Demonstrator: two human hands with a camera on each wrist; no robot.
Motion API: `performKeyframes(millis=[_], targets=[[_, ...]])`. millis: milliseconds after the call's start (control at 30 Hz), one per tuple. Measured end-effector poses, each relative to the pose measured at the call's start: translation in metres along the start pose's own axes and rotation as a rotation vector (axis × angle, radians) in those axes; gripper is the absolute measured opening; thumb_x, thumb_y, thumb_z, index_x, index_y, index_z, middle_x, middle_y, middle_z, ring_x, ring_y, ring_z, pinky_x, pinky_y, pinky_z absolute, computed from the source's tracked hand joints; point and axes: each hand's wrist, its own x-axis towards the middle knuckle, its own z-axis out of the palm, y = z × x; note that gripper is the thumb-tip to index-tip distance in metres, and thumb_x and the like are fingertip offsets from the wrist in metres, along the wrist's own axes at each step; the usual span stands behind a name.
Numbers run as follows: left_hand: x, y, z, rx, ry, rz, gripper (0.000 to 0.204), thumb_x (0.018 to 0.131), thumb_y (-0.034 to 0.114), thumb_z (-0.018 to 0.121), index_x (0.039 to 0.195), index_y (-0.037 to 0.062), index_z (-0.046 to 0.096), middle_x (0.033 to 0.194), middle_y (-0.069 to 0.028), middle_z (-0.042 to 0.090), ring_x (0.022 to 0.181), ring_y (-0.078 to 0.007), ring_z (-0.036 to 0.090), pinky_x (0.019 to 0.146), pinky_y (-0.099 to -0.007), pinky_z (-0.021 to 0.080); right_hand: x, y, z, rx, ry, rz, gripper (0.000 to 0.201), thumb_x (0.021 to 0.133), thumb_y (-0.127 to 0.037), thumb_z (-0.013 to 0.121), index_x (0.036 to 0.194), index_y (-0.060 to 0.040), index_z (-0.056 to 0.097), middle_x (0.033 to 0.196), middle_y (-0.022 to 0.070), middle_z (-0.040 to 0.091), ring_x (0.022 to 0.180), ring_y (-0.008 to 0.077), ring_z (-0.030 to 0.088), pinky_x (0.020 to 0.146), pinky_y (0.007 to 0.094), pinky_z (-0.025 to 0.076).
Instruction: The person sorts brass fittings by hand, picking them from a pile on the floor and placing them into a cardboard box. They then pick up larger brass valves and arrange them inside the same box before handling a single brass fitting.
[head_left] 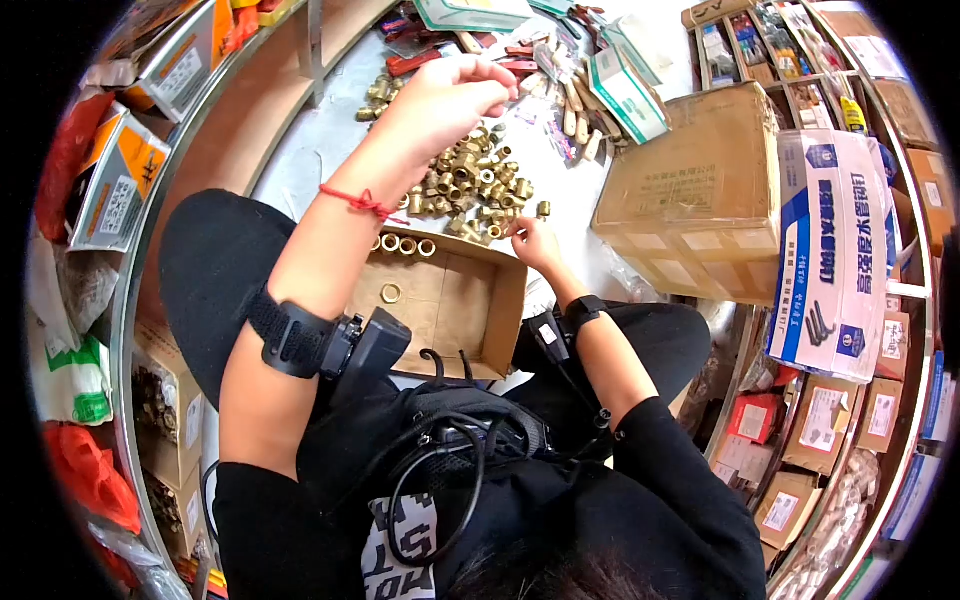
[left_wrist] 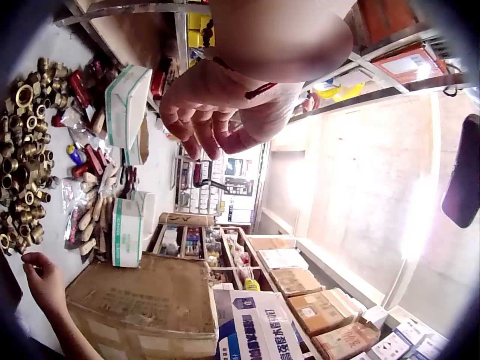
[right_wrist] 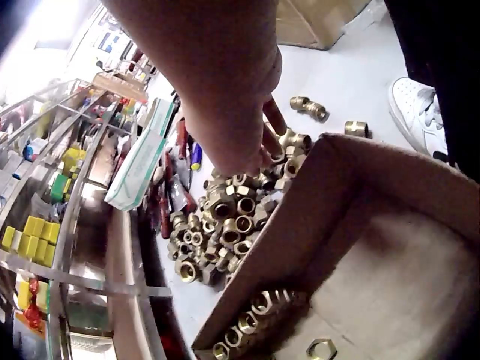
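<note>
A heap of brass pipe fittings (head_left: pixel 460 185) lies on the white surface. My left hand (head_left: pixel 462 95) is raised over its far side, fingers loosely bent around nothing; the left wrist view shows the same hand (left_wrist: pixel 225 112). At the heap's near right edge, my right hand (head_left: pixel 538 245) has its fingertips among the fittings. From the right wrist, the fingers (right_wrist: pixel 271 124) reach down beside a brass fitting (right_wrist: pixel 298 140); I cannot tell whether they grip it. An open cardboard box (head_left: pixel 470 300) sits before the heap, holding a row of brass rings (head_left: pixel 408 246) and a separate hex nut (head_left: pixel 391 293).
A large closed carton (head_left: pixel 690 185) stands at the right, beside a white-and-blue box (head_left: pixel 825 250). Wooden-handled tools (head_left: pixel 575 110) and green-and-white boxes (head_left: pixel 628 95) lie beyond the heap. Shelves with goods line both sides. A loose fitting (head_left: pixel 543 209) lies right of the heap.
</note>
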Motion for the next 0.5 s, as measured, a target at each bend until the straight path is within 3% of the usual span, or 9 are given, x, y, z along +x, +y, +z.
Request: performKeyframes(millis=[67, 100, 333, 500], targets=[[0.001, -0.001, 0.001, -0.004, -0.004, -0.02, 0.015, 0.081, 0.021, 0.051, 0.092, 0.0128, 0.056, 0.09, 0.0034, 0.059, 0.082, -0.0036, 0.054, 0.067, -0.0185, 0.037, -0.007, 0.004, 0.0, -0.041, -0.056, 0.112, 0.012, 0.066, -0.006, 0.05, 0.07, -0.0043, 0.062, 0.067, 0.0107, 0.061, 0.061, 0.0212, 0.06, 0.058, 0.0298, 0.048], [0.002, -0.002, 0.002, -0.006, -0.007, -0.031, 0.015, 0.081, 0.021, 0.052, 0.092, 0.0126, 0.055, 0.091, 0.0031, 0.059, 0.083, -0.0037, 0.054, 0.067, -0.0188, 0.037, -0.009, 0.017, 0.006, -0.119, -0.097, 0.08, 0.013, 0.066, -0.01, 0.051, 0.071, -0.0046, 0.062, 0.069, 0.0115, 0.062, 0.065, 0.0218, 0.061, 0.061, 0.0309, 0.048], [0.009, -0.004, 0.022, -0.13, -0.087, 0.008, 0.011, 0.084, 0.021, 0.048, 0.088, 0.0136, 0.055, 0.089, 0.0034, 0.058, 0.083, -0.0046, 0.053, 0.067, -0.0182, 0.037, -0.011, 0.056, 0.02, -0.002, -0.21, 0.369, 0.022, 0.071, -0.026, 0.054, 0.078, -0.0076, 0.064, 0.075, 0.0104, 0.063, 0.075, 0.0232, 0.06, 0.071, 0.031, 0.046], [0.022, -0.005, 0.024, -0.146, -0.096, 0.004, 0.011, 0.084, 0.02, 0.047, 0.085, 0.0122, 0.054, 0.088, 0.0028, 0.058, 0.082, -0.005, 0.053, 0.066, -0.0171, 0.037, 0.003, 0.072, 0.025, 0.059, -0.31, 0.4, 0.025, 0.071, -0.024, 0.057, 0.085, -0.0043, 0.063, 0.075, 0.0089, 0.062, 0.073, 0.0169, 0.058, 0.067, 0.0277, 0.045]])
